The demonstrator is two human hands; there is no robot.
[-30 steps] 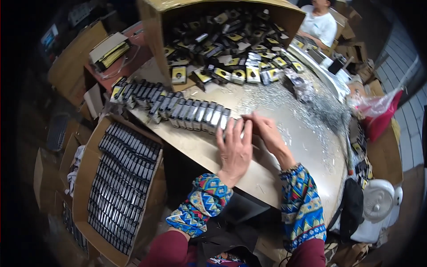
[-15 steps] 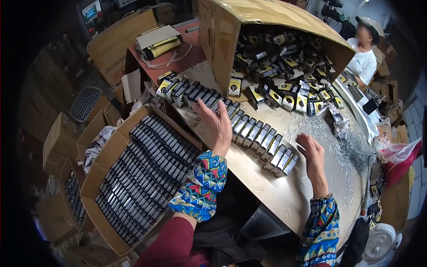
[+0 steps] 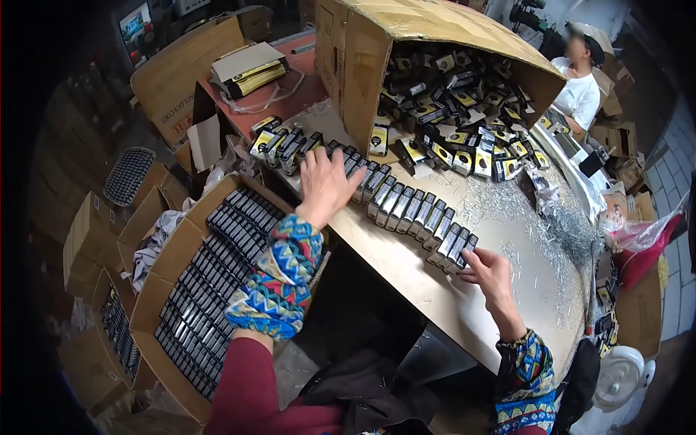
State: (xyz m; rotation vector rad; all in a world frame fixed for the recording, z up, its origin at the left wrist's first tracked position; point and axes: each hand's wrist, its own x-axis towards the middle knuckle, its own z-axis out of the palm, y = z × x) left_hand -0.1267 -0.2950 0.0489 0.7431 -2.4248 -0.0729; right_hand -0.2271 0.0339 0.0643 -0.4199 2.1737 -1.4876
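A long row of small black, yellow and white boxes (image 3: 413,212) stands on edge across the light tabletop. My left hand (image 3: 328,185) lies over the row's far left part, its fingers spread across the box tops and the thumb to the right. At the row's right end is my right hand (image 3: 490,279), its fingertips against the last box and its fingers partly bent and apart. Neither hand has lifted a box. The left hand hides several boxes beneath it.
A big carton (image 3: 355,80) lies on its side, spilling loose small boxes (image 3: 464,145). Thin clear scraps (image 3: 558,239) litter the table's right side. An open carton (image 3: 163,272) of packed boxes sits at lower left. A white fan (image 3: 620,377) is lower right; a person (image 3: 580,90) sits beyond.
My left hand has moved left and come down onto the row. The right hand has moved in from the right to the end box. Both were apart from the boxes' ends before.
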